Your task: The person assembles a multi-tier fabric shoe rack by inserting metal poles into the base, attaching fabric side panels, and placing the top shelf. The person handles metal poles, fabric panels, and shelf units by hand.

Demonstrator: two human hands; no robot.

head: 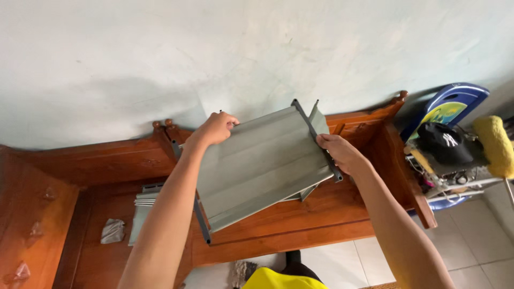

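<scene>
Holding the grey ribbed panel (pixel 262 163) tilted above the wooden bench (pixel 300 225), my left hand (pixel 214 128) pinched its upper-left corner and my right hand (pixel 338 152) clamped its right rail, long axis running between them.

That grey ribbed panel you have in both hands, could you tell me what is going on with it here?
A person holds a grey ribbed panel up, tilted, over a wooden bench that stands against a pale wall. The left hand grips its upper edge and the right hand grips the dark rail along its other side. More grey panels lie on the bench seat beside a crumpled grey scrap. A black cap sits on a cluttered rack to the right.
</scene>
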